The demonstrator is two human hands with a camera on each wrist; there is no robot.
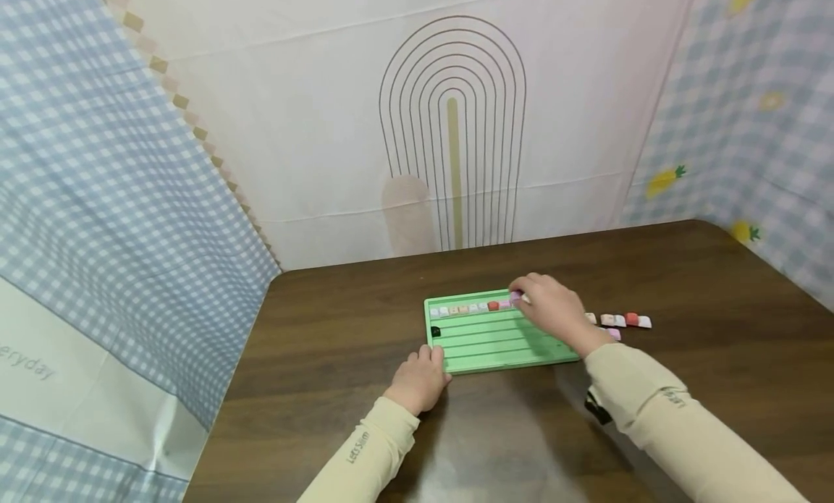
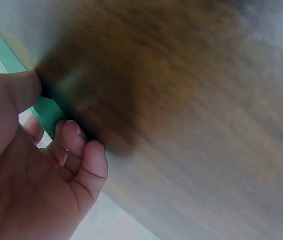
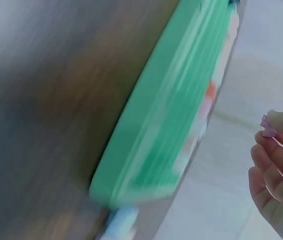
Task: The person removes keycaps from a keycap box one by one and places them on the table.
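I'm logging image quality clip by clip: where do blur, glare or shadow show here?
Head: largely sharp, with pale glare and shadows on the near part of the table. Left wrist: table grain soft, a dark shadow beside the green tray. Right wrist: green tray and its keycaps smeared, likely motion blur; the held purple piece looks clearer.

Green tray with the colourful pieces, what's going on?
A person's right hand pinches a purple piece by the far row of the green tray. The left hand grips the tray's near-left corner. Coloured pieces line the far row; a black piece sits nearer, at the left. More pieces lie on the table to the right.
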